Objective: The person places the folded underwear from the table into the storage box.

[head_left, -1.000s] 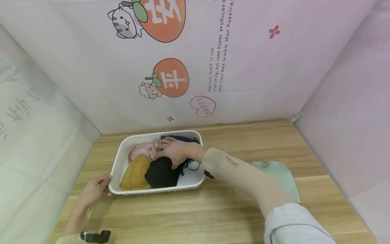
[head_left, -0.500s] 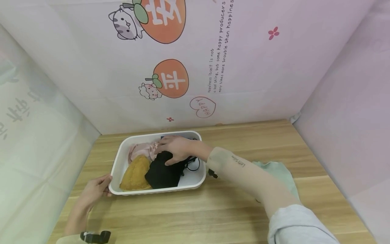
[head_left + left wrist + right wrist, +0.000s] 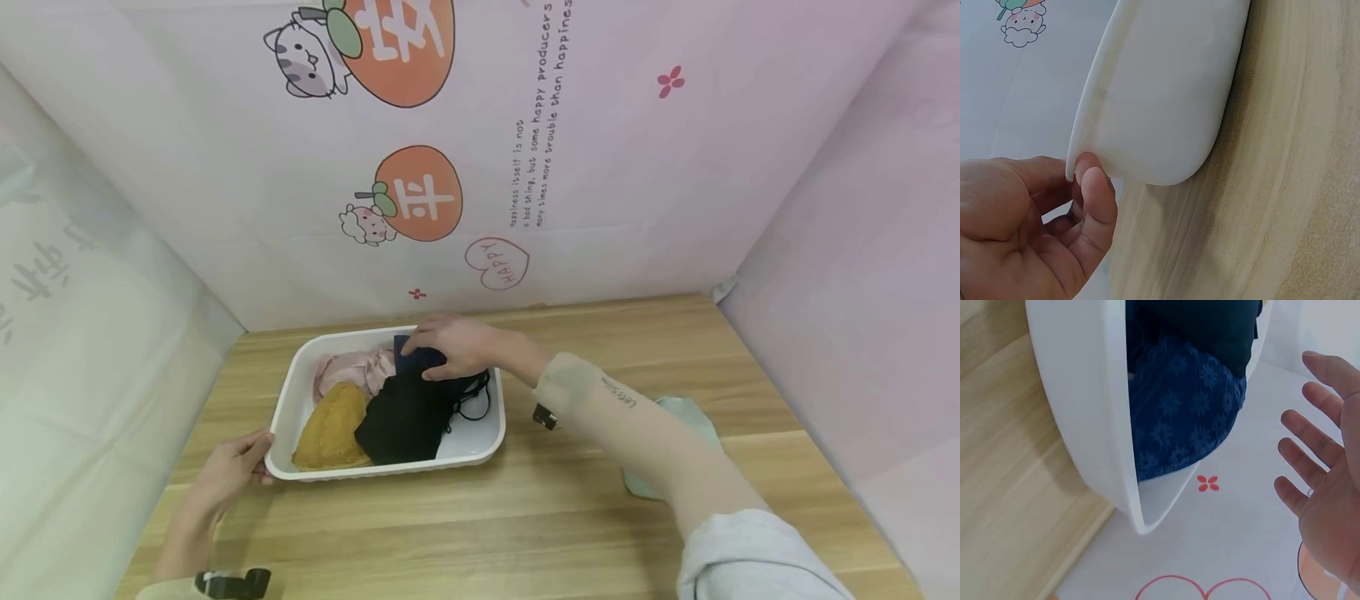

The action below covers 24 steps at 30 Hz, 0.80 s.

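At its front left corner, the white plastic tub is pinched by my left hand, thumb and fingers at the rim. My right hand hovers over the tub's back right part with fingers spread and slightly bent, holding nothing. Below it lie a black cloth piece with black cords and a navy cloth piece with a flower pattern. Inside the tub's left half are a mustard-yellow folded cloth piece and a pink cloth piece. The right hand hides part of the navy piece in the head view.
A pale green cloth lies on the wooden table to the right, partly behind my right forearm. Printed white sheeting stands close behind the tub and along both sides.
My right hand has lifted from the pink and black pieces and moved right and slightly back, uncovering more of the navy and black pieces. The left hand and tub stay put.
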### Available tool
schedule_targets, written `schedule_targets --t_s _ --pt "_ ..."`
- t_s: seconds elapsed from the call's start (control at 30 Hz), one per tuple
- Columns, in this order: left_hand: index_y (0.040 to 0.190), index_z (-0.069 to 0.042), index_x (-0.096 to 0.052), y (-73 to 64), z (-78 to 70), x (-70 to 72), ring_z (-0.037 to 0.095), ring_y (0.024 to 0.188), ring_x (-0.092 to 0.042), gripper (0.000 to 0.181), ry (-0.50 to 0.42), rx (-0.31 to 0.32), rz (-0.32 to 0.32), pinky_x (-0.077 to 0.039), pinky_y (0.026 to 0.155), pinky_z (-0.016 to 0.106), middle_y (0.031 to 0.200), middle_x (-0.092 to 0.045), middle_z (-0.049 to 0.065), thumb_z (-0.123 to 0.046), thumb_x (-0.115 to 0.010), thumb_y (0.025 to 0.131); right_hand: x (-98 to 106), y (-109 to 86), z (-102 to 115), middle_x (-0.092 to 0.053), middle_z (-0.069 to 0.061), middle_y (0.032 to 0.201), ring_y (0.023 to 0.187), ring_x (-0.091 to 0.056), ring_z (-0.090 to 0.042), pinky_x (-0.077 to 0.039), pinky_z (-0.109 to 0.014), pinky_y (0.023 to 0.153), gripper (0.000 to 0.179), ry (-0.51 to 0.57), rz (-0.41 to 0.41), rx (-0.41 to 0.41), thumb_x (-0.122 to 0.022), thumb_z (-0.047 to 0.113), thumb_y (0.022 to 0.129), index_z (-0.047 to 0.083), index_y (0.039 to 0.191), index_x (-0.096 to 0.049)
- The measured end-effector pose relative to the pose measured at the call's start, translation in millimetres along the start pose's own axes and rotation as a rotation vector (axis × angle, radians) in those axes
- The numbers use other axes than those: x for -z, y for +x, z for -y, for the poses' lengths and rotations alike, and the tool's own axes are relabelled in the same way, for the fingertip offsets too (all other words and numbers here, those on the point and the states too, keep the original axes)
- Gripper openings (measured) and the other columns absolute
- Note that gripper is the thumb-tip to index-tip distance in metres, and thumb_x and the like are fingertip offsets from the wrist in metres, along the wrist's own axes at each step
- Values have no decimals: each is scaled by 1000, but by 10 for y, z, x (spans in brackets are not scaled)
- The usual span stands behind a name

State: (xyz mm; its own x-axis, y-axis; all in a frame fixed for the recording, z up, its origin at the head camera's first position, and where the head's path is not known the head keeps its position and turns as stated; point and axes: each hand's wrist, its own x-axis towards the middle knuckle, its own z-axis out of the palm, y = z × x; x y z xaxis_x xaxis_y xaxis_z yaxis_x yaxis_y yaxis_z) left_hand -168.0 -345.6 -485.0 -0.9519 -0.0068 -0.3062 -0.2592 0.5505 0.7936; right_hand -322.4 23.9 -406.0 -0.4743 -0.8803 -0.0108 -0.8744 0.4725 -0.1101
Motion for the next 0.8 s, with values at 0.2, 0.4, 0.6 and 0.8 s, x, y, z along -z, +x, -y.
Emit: schedule_targets --t_s 0.2,0.4,0.6,0.8 --pt "140 9 -33 2 11 -9 9 76 -60 63 -4 -1 2 -57 68 23 94 -61 13 -39 -37 101 38 -115 -86 -49 5 134 127 -43 -14 -36 -34 112 45 31 -20 -12 -59 44 89 28 130 -52" --pt "140 9 -34 6 17 -13 9 76 -60 62 -3 -2 3 -57 68 23 93 -61 12 -39 -37 101 82 -256 -177 -50 5 133 126 -45 -15 -37 -35 110 45 35 -46 -19 -60 41 89 24 130 -53" --pt "139 10 -34 -1 7 -16 9 76 -60 60 -15 -1 0 -57 68 24 93 -61 11 -36 -37 101 137 -410 -231 -51 3 134 127 -44 -18 -34 -37 112 45 39 -67 -26 -61 39 89 21 129 -54" --pt "139 10 -34 -4 -1 -14 9 75 -60 61 -8 0 -1 -57 68 23 92 -60 11 -37 -37 101 164 -547 -275 -53 3 131 127 -44 -19 -34 -39 112 44 29 -81 -68 -62 40 88 24 128 -55"
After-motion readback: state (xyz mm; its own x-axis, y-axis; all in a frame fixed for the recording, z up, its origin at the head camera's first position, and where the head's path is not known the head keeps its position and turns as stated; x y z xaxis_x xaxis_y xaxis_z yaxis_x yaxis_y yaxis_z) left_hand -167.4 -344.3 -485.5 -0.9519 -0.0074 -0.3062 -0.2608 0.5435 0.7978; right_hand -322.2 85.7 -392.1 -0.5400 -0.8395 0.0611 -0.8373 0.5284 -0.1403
